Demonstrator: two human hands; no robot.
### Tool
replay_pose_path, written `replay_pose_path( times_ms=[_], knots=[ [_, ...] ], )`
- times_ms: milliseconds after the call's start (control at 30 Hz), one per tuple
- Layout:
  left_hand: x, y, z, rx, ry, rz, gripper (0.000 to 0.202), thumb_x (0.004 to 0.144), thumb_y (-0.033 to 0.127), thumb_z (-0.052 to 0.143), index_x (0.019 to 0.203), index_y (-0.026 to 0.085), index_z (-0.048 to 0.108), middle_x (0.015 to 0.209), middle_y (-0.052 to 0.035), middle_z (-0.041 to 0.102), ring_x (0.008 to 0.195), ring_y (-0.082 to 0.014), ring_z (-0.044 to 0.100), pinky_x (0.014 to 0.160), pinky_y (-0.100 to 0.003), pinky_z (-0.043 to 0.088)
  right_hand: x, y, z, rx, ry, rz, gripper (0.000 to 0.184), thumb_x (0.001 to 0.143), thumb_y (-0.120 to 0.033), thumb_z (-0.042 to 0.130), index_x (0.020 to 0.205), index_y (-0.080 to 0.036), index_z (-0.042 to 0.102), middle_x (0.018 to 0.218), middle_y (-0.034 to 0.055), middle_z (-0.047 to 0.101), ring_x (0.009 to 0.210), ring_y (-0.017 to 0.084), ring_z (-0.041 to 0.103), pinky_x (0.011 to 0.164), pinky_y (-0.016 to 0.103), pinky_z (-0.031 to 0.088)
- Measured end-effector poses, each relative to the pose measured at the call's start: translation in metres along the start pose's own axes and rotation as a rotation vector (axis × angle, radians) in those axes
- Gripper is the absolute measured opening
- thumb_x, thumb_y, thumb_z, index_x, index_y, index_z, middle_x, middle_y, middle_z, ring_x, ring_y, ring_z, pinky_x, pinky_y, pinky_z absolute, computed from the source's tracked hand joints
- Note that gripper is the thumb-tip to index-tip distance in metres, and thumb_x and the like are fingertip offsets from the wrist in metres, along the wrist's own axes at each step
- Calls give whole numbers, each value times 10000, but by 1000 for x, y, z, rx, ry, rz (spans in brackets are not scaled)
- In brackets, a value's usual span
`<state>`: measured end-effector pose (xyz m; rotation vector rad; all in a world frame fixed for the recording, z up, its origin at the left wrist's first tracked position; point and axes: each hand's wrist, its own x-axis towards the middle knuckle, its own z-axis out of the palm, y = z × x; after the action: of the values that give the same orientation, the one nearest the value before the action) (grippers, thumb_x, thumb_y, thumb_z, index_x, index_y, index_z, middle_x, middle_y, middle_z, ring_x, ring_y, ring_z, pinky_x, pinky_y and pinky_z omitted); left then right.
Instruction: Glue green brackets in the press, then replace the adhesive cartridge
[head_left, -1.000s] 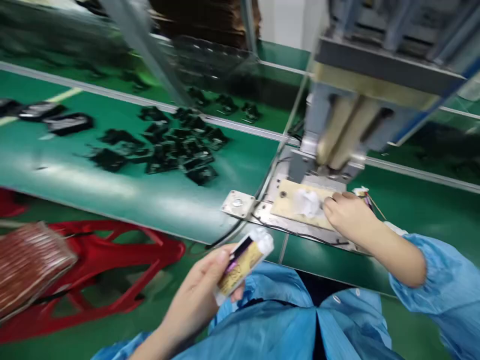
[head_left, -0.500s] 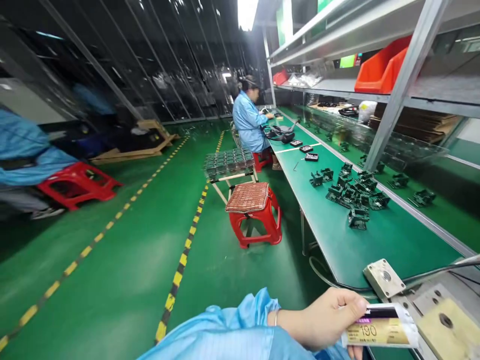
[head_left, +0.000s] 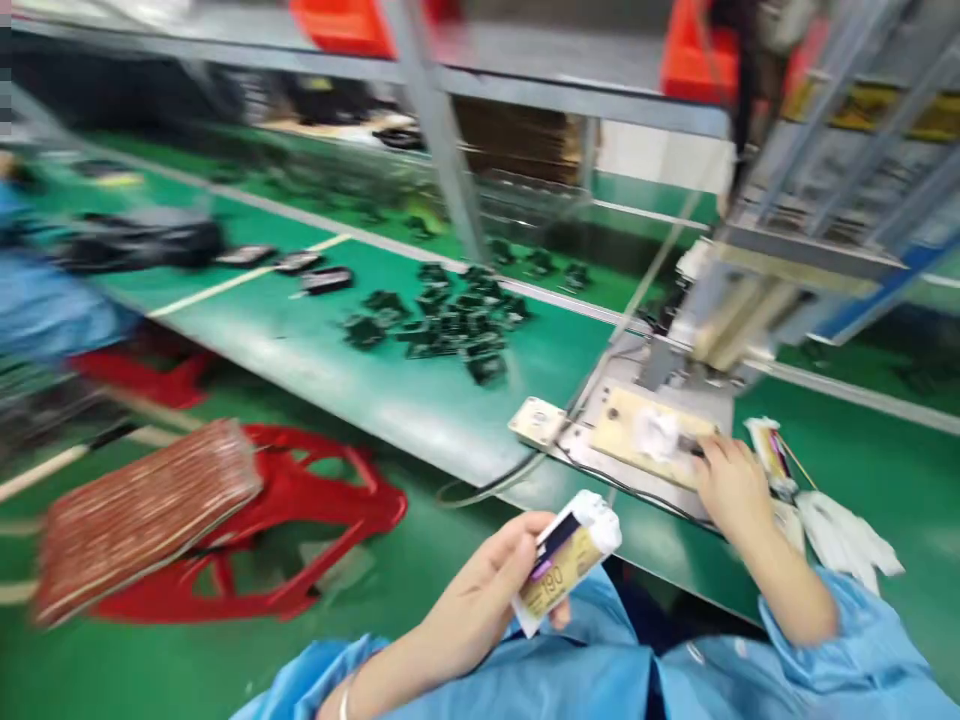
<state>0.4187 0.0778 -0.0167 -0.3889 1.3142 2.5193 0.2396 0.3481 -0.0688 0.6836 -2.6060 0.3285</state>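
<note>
My left hand is closed around a small white tube with a gold and purple label, held over my lap in front of the bench edge. My right hand rests on the tan fixture plate under the press machine, fingers curled at a white piece lying on the plate; what the fingertips pinch is blurred. Both sleeves are light blue.
A heap of small black parts lies on the green bench. More tubes and white wrappers lie right of the plate. A red stool with a woven cushion stands at left. Shelving with orange bins runs above.
The view swung left down the aisle half a second ago and has come back to the bench. My left hand still holds the tube; my right hand is again on the fixture plate.
</note>
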Motion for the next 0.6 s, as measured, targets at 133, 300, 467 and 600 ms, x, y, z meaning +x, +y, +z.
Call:
replay_pose_path(
  times_ms=[133, 300, 467, 600],
  knots=[
    [19, -6, 33, 145, -59, -159, 569, 809, 666, 689, 1071, 168, 601, 656, -29, 703, 607, -159, 659, 611, -235, 458, -37, -13, -45, 230, 116, 183, 257, 991, -279, 492, 1042, -164, 717, 1036, 126, 704, 990, 256, 631, 915, 422, 504],
    [60, -41, 74, 414, -225, -259, 594, 855, 688, 609, 1173, 192, 530, 751, -29, 706, 695, -180, 645, 688, -282, 496, -89, -48, -94, 1286, -185, 558, 362, 853, -546, 721, 891, -187, 692, 788, 14, 625, 583, 118, 580, 492, 225, 443],
    [91, -85, 128, 735, -446, -298, 594, 935, 674, 466, 1306, 211, 434, 896, -37, 667, 677, -165, 613, 656, -293, 524, -136, -35, -88, 1610, 87, 1013, 551, 762, -708, 721, 926, -195, 606, 732, -5, 622, 571, 130, 574, 525, 247, 475],
    [111, -99, 145, 990, -402, -24, 501, 962, 600, 470, 1325, 255, 458, 1170, -77, 610, 868, -194, 669, 812, -337, 573, -215, 16, -89, 1236, 460, 1362, 600, 704, -776, 707, 833, -199, 604, 663, -19, 565, 565, 113, 500, 507, 231, 415]
  ],
)
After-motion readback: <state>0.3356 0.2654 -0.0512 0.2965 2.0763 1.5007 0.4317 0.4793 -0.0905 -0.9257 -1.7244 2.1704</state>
